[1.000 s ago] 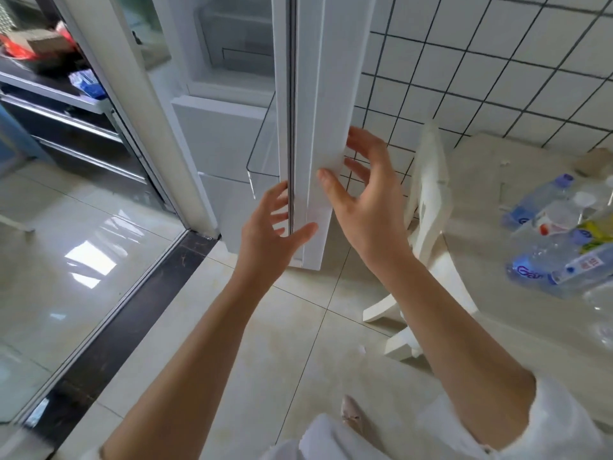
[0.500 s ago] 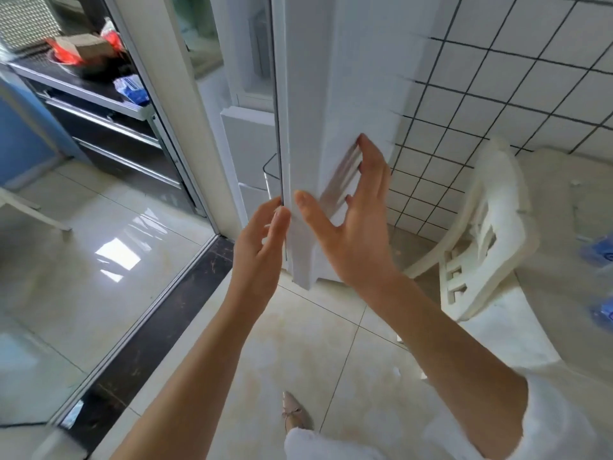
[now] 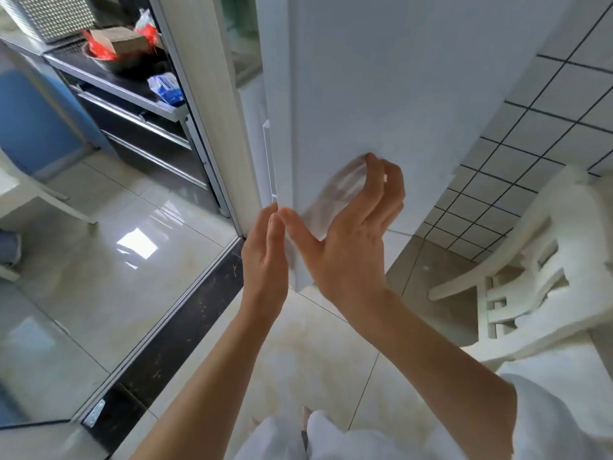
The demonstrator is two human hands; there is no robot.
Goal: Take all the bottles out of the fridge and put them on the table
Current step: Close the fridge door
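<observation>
Zero bottles in view right now, none in either hand, so their place can't be told from here. Both hands sit on the fridge door (image 3: 381, 104), a big white panel, nearly swung to. Right hand (image 3: 351, 234): fingers bent, tips pressing the door's flat face, thumb stretched toward the door's near edge, gripping nothing. Left hand (image 3: 265, 257): fingers straight and together, edge-on just beside that same door edge, touching or nearly so, holding nothing. The two thumbs almost meet.

Handling, as a guess: door is stiff, smooth and glossy (it mirrors the right fingers), so flat pushing slips a little; best purchase is the vertical edge between the two hands, or the recessed strip just past the left fingertips. Bottles, if plastic drink ones, would be light when empty, heavier full, maybe damp and slick from the cold; take them round the body or the neck.

Outward from the hands: a pale door frame (image 3: 205, 104) beyond the left hand, then a dark shelf unit (image 3: 132, 104) holding a blue-white packet (image 3: 166, 88) and a brown box (image 3: 119, 39) on red wrapping. White plastic chair (image 3: 530, 270) past the right wrist, tiled wall (image 3: 537, 127) behind it. Glossy floor tiles (image 3: 109, 270) below.

Writing: none readable; packet print too blurred.
</observation>
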